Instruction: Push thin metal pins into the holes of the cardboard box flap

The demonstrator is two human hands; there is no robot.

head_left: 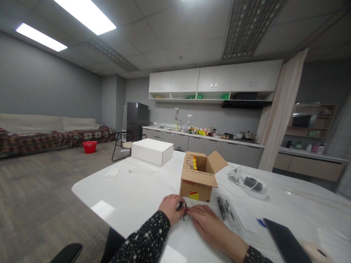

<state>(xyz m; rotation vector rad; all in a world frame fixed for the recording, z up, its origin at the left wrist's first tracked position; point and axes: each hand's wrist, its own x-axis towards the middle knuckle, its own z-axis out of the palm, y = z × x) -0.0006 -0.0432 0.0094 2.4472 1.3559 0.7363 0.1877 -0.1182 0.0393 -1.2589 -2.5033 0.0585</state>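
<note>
The left hand (172, 209) and right hand (208, 221) are meeting at a small dark object (184, 215), near centre.
The left is pinching it, partly hiding its shape; whether the right is gripping, I cannot tell. A cardboard box (196, 188) is standing just beyond, screening some tabletop (137, 204); near right, a dark slab (285, 239) is running out of view.

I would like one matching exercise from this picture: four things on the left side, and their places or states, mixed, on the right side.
1. Small dark item
2. Cardboard box
3. White box
4. Red tub

A. Standing on the floor
B. Closed, on the table
C. Between the left hand and the right hand
D. Flaps spread open

Pairs: 1-C, 2-D, 3-B, 4-A
</note>
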